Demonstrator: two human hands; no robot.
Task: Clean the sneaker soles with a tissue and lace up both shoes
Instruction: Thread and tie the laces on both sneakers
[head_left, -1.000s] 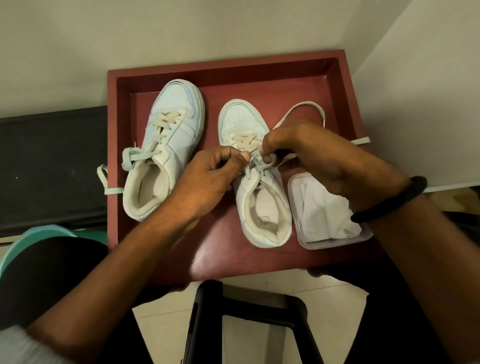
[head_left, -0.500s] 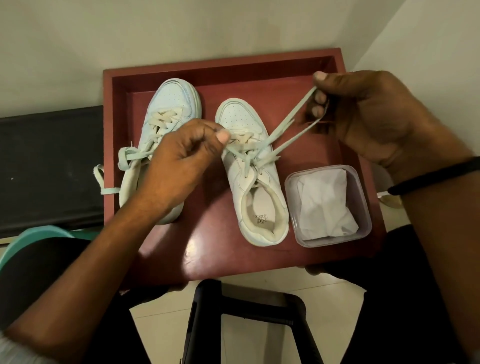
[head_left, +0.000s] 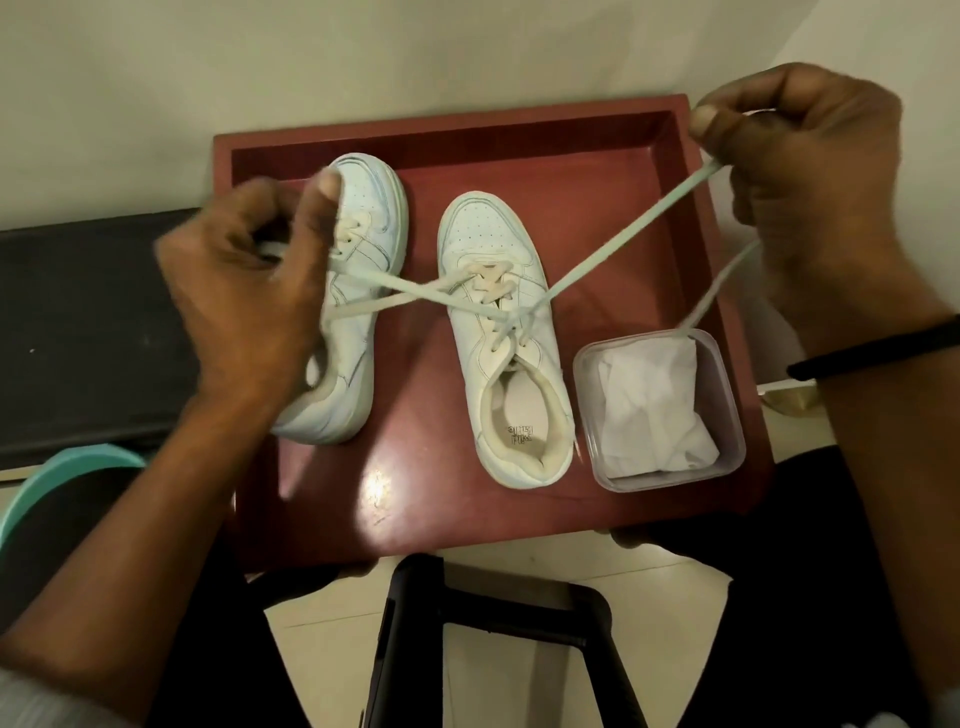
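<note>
Two white sneakers sit side by side in a red tray (head_left: 447, 124), toes pointing away from the person and long axes running near to far. The right shoe (head_left: 498, 332) has its lace (head_left: 623, 234) drawn taut to both sides. The right hand (head_left: 810, 171) pinches one end above the tray's far corner. The left hand (head_left: 244, 291), blurred, appears to grip the other end over the left shoe (head_left: 363, 208). A tissue (head_left: 654, 405) lies in a clear tub (head_left: 730, 384) beside the right shoe's heel.

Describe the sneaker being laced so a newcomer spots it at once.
On the red tray, find the clear tub of tissue. The sneaker beside it is the one. Unlike the other sneaker, its laces stretch out to the left hand and right hand.
</note>
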